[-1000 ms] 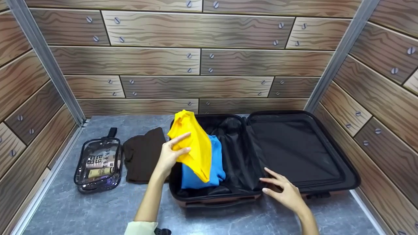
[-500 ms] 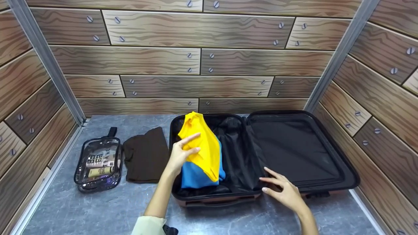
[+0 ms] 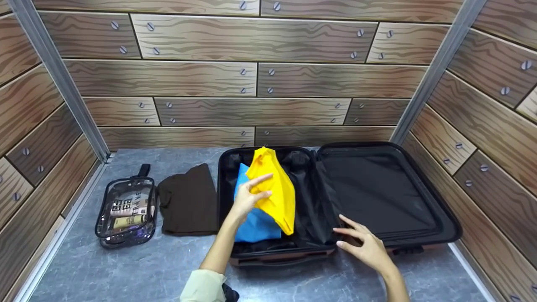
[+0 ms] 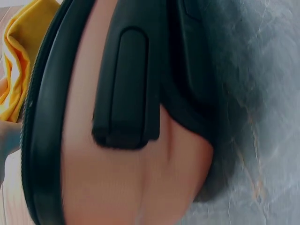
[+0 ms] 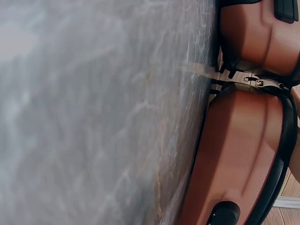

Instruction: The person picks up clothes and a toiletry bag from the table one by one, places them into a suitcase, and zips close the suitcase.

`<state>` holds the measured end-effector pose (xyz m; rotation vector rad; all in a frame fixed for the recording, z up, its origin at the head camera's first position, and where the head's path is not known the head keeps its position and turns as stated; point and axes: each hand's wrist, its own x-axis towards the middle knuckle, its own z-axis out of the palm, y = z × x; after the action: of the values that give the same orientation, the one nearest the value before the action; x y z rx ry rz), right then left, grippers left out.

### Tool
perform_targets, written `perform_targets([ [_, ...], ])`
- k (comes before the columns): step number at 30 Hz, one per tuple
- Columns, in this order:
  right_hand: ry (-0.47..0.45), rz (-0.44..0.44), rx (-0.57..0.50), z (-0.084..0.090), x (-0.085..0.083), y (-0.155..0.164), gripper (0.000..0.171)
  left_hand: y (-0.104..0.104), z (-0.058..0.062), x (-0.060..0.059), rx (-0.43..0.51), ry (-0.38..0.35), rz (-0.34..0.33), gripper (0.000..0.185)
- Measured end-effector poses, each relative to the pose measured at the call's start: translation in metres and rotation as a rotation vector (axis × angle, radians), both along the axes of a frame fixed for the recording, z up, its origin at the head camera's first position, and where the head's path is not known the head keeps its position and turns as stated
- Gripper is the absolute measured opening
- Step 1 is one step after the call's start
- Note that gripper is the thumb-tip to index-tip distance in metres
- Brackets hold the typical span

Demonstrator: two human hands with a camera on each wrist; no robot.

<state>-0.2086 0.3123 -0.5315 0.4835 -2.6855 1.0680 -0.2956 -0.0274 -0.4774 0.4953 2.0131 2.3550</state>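
Rightward since the earlier frames goes the left hand point(image 3: 248, 197) with the one yellow garment point(image 3: 275, 188), which it grips between thumb and fingers; the cloth now hangs above the middle of the suitcase's left half, uncovering more of the single blue garment point(image 3: 256, 222) lying folded inside. One open suitcase point(image 3: 444, 218) lies flat on the grey table point(image 3: 126, 272), lid spread to the right. The right hand point(image 3: 364, 247) has not shifted: fingers spread and relaxed, it rests on the suitcase's front rim at the hinge line, grasping nothing. Left of the suitcase lie one dark brown folded garment point(image 3: 186, 201) and one clear toiletry pouch point(image 3: 126, 212) with bottles inside.
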Motion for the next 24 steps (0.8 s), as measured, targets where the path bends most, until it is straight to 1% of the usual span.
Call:
perform_targets([
  [3, -0.014, 0.009, -0.013, 0.000, 0.001, 0.000, 0.033, 0.006, 0.001, 0.000, -0.011, -0.009, -0.030, 0.043],
  [8, -0.023, 0.015, -0.021, 0.000, 0.001, 0.000, 0.034, 0.012, 0.013, 0.009, -0.030, 0.010, -0.056, 0.041],
  [10, -0.030, 0.018, -0.025, 0.000, 0.001, 0.000, 0.034, 0.013, 0.016, 0.012, -0.029, 0.004, -0.057, 0.040],
  [16, -0.037, 0.019, -0.029, 0.001, 0.001, 0.000, 0.034, 0.017, 0.010, 0.009, -0.015, -0.032, -0.058, 0.040],
  [24, -0.019, 0.016, -0.021, 0.000, 0.001, 0.000, 0.034, 0.022, 0.004, 0.004, -0.024, -0.040, -0.069, 0.041],
])
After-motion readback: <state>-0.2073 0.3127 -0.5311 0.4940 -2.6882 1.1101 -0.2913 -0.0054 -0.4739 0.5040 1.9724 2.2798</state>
